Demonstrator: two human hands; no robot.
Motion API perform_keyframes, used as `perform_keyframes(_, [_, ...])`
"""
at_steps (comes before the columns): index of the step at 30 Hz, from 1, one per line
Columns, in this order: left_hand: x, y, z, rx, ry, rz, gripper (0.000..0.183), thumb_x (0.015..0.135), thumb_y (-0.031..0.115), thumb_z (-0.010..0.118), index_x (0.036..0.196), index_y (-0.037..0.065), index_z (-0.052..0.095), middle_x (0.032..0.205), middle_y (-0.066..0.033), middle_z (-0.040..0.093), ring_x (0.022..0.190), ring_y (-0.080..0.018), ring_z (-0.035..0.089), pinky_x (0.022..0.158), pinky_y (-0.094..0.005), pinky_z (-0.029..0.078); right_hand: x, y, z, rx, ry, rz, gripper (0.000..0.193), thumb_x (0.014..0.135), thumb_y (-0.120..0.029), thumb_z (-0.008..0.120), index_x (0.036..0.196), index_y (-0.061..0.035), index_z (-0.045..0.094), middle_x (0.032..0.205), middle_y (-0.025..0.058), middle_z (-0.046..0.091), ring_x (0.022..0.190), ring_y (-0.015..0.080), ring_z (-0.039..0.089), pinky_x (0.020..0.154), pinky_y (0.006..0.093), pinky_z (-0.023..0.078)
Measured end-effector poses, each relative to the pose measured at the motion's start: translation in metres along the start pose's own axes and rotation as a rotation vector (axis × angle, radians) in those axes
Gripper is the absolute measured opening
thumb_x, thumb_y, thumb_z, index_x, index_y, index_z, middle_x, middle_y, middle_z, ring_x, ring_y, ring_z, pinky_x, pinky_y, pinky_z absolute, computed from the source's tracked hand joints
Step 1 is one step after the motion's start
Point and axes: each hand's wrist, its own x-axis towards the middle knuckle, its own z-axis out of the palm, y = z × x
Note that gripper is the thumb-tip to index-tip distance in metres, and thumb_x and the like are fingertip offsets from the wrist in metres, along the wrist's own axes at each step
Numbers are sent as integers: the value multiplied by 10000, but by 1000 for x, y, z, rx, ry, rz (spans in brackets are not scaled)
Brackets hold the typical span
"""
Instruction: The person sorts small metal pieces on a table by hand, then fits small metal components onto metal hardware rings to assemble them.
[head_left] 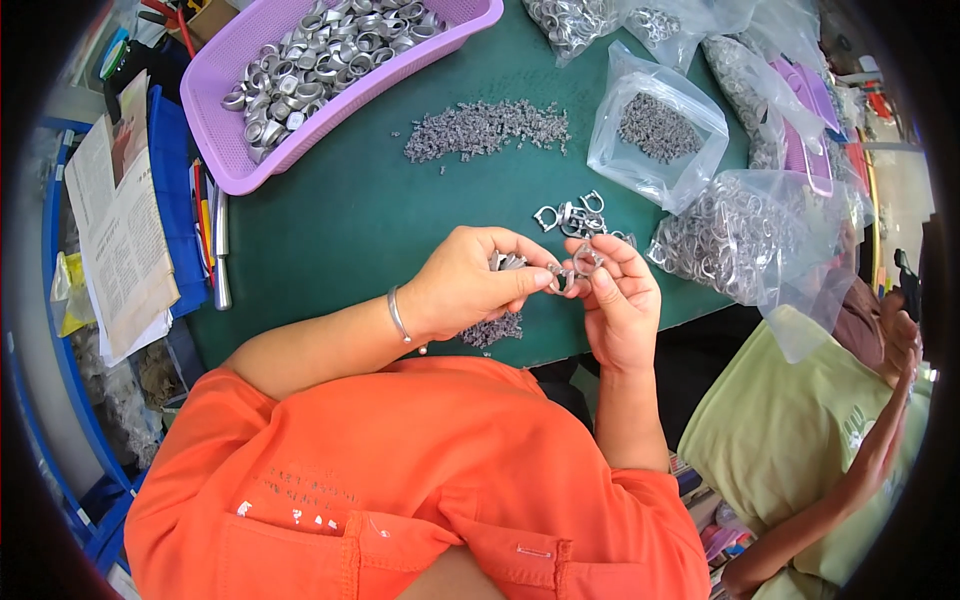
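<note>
A newspaper (115, 215) and a blue tray (172, 185) line the left side of a green worktable (320, 240), where a lilac perforated basket (360, 108) holds a heap of broad-faced metal rings (330, 60). At center, a worker in an orange shirt (400, 440) pinches a small metal ring piece (561, 280) between left thumb and forefinger; gray metal pieces (508, 262) show beside that left hand (465, 275), though whether it grips them or they lie beyond it is hard to tell. Small gray castings (487, 130) spread in a pile farther back, with more (492, 330) below the hand. The right hand (622, 305) grips a metal ring (578, 262) in its fingertips, right up against the left's piece and just in front of loose open-ended rings (572, 216). The step in hand looks like fitting or checking one part against the other; the next move seems to call for a steady pinch and fine alignment. Open tabletop stretches left of the hands and toward the far pile. To the right, room tightens: an open clear bag of castings (658, 128) and a bulging bag of rings (715, 235) crowd in, the table's near edge runs close below the hands, and a co-worker in pale green (790, 420) sits beyond.
</note>
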Motion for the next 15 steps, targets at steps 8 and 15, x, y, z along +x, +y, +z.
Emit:
perform_keyframes(8, [-1, 1, 1, 21, 11, 37, 143, 872, 76, 633, 973, -25, 629, 809, -57, 661, 503, -32, 468, 416, -179, 342, -1, 1, -4, 135, -63, 64, 253, 899, -13, 558, 1146, 43, 547, 1124, 209, 600, 951, 238, 638, 744, 310, 551])
perform_keyframes(15, [-1, 4, 2, 34, 20, 57, 150, 841, 76, 678, 959, -12, 649, 707, -21, 617, 490, -23, 445, 410, -179, 313, -3, 4, 4, -129, -126, -90, 268, 843, 60, 598, 1109, 55, 560, 1144, 179, 577, 976, 206, 600, 768, 291, 528])
